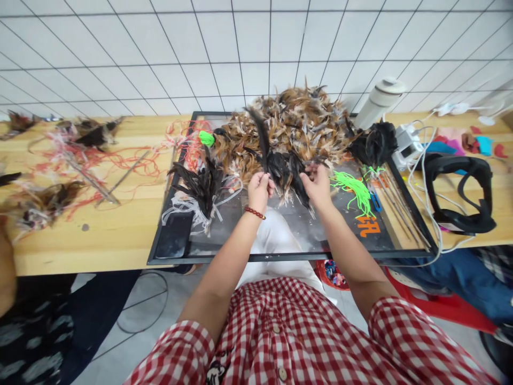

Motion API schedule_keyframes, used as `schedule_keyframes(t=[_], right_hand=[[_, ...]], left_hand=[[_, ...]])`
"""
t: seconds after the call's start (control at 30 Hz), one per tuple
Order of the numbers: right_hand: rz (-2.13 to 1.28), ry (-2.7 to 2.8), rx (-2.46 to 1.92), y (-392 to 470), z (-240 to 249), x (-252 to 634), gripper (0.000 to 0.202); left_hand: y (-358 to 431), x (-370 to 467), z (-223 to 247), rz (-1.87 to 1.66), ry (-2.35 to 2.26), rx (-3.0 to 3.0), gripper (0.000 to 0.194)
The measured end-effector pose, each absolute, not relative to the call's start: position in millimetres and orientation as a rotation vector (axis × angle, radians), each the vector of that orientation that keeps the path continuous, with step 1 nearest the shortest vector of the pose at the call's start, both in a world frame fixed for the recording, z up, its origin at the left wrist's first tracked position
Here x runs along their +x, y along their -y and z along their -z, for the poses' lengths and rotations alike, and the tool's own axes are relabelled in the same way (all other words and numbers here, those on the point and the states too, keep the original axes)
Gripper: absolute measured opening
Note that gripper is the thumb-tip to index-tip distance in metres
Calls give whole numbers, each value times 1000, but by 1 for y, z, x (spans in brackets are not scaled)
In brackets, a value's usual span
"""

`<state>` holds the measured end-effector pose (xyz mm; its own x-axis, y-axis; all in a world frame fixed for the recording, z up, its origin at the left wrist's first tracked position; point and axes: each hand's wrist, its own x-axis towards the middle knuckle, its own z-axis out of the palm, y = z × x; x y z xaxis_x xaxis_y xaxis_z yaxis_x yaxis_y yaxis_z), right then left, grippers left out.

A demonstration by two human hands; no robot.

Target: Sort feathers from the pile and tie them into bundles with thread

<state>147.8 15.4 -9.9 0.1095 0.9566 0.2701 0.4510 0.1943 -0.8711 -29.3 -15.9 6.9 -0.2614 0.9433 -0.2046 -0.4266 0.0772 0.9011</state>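
Observation:
My left hand [259, 190] is closed in a pinch on a long black feather [261, 136], which stands up from the fingertips. Beside it my right hand [317, 185] has its fingers curled in at the edge of some loose black feathers [284, 170]; what lies between those fingertips is too small to make out. Behind both hands rises a large heap of brown feathers [296, 123]. To the left, a black feather bundle [203, 184] lies by white strings [186, 211]. Bright green cords [355, 190] lie right of my right hand.
A black-rimmed tray [240, 258] holds the feathers, a phone [173, 235] and thin sticks [401, 206]. At its right are a white bottle [380, 101], cables and a black headset [459, 192]. Red strings [132, 152] and feather pieces spread leftward. People sit on both sides.

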Motion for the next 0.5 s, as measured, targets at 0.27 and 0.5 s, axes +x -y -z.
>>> schedule_keyframes(t=[0.27,0.5], right_hand=[[-325,2191,-1659,17,-20,127,33],[-838,1786,-1553,3,-15,138,26]], left_hand=[[14,-32,-10,-1501,-1070,554,10],[12,-33,-5,-1487,-1056,561,12]])
